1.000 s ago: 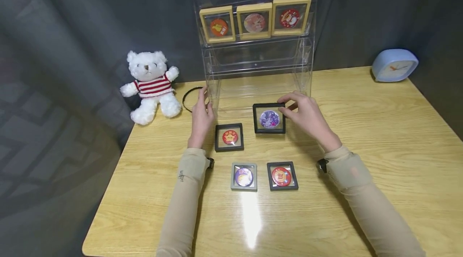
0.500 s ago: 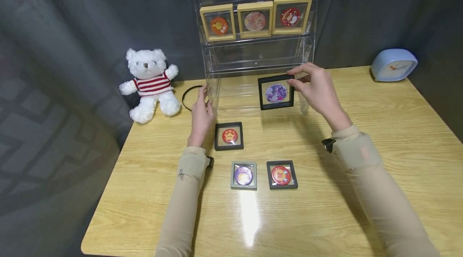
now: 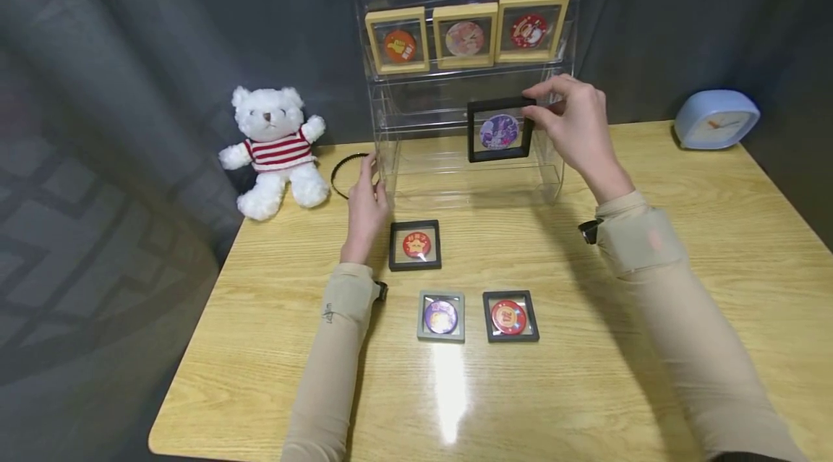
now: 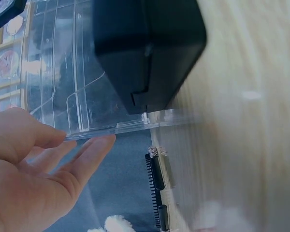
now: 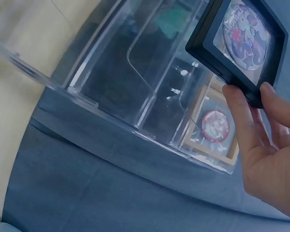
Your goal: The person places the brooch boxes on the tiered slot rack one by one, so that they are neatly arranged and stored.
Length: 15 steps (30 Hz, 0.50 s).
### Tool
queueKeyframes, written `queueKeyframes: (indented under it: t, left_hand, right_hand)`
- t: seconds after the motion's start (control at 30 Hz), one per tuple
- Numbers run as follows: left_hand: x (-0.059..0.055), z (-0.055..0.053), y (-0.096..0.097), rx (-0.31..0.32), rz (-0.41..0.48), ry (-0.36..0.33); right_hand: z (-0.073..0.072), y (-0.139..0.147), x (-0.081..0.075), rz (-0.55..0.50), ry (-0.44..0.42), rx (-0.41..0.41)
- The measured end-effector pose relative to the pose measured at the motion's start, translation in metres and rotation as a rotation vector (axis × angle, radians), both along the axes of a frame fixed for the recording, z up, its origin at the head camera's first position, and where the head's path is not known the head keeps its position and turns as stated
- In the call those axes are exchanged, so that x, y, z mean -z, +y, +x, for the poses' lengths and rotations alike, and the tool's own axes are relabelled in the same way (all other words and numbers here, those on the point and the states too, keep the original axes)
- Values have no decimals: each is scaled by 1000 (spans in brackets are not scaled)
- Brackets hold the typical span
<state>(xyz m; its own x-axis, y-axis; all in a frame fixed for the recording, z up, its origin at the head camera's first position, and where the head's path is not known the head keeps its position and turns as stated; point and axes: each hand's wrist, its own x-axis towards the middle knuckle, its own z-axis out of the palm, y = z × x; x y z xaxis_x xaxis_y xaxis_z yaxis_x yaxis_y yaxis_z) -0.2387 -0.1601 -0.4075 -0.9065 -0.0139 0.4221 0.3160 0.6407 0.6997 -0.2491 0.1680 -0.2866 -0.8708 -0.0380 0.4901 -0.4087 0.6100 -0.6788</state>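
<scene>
My right hand (image 3: 579, 126) pinches a black square display frame (image 3: 471, 131) by its upper right corner. Inside the frame is a round purple badge (image 5: 244, 36) with a cartoon character. It is held upright in front of the middle tiers of a clear plastic display rack (image 3: 458, 71). At the rack's lower left side, my left hand (image 3: 366, 212) rests its fingertips against the side panel. In the left wrist view, those fingers (image 4: 94, 154) lie fairly straight along the clear edge, the thumb close by.
Three yellow frames with badges, among them the middle frame (image 3: 465, 63), stand on the top tier. On the table (image 3: 618, 375) lie two black frames, one with a star badge (image 3: 416, 246), and a grey frame (image 3: 441, 337). A teddy bear (image 3: 276, 151), black ring-shaped band (image 3: 340, 171) and blue clock (image 3: 716, 120) stand around.
My right hand has lifted the black frame with the purple badge from near the tabletop up and toward the rack's middle tiers. My left hand stays at the rack's side.
</scene>
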Motion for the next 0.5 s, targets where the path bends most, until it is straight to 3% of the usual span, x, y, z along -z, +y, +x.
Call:
queueKeyframes:
  t: [0.33, 0.5]
  left_hand:
    - [0, 0, 1, 9, 3, 9]
    - [1, 1, 1, 10, 2, 12]
  right_hand:
    - [-21, 8, -30, 21, -40, 28]
    - [-30, 10, -38, 55, 7, 45]
